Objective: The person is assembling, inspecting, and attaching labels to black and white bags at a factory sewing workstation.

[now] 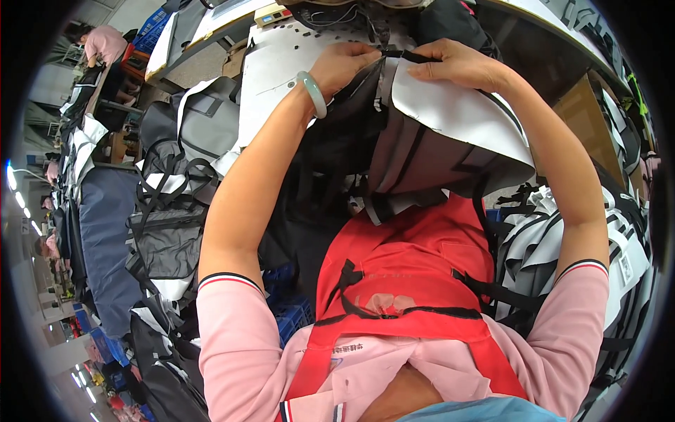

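Note:
My left hand (pixel 344 67), a pale green bangle on its wrist, pinches the black edge of a partly sewn bag at the far end of my reach. Across from it, my right hand (pixel 457 65) grips the same bag, thumb on its white panel (pixel 450 105) and fingers curled over the edge. A short black strip (pixel 397 54) stretches between my fingertips. Below my hands hang the bag's grey panel (pixel 422 158) with black trim and its dark side (pixel 330 151), reaching down toward my red apron (pixel 408 246).
A white worktable (pixel 271 98) with dark scraps lies beyond, under a black machine (pixel 327 15). Grey bags (pixel 211 119) are heaped at left, white and black pieces (pixel 541 246) at right. A blue crate (pixel 292 320) stands low at left. Another person (pixel 105 46) works far left.

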Action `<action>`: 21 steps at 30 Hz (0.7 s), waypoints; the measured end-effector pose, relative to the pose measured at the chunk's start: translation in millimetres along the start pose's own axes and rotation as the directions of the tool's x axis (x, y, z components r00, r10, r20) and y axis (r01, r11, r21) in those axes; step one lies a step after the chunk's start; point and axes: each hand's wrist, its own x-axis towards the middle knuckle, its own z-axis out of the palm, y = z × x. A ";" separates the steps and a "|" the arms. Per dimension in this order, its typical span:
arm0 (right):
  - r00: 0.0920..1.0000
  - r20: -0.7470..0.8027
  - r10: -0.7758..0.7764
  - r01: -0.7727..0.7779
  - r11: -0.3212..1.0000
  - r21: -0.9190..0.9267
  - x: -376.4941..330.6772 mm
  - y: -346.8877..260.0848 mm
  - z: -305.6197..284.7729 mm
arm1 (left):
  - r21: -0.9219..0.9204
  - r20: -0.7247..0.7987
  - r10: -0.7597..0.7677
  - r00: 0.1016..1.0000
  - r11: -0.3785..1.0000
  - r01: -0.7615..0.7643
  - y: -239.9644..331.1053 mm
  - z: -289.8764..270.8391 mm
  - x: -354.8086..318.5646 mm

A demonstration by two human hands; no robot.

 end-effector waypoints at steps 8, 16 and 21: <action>1.000 0.000 -0.006 0.006 0.999 0.045 6.4 4.2 -5.1 | -0.129 0.029 -0.031 0.999 0.991 0.034 -0.9 -2.5 8.0; 0.999 -0.034 -0.015 0.012 0.995 -0.097 -13.2 -1.6 2.2 | -0.209 0.030 -0.021 0.999 0.978 0.027 9.2 3.1 -7.4; 0.985 -0.022 -0.170 0.157 0.945 -0.287 -34.2 -7.7 31.1 | -0.164 0.091 0.004 0.996 0.986 0.011 -0.8 -0.9 -29.8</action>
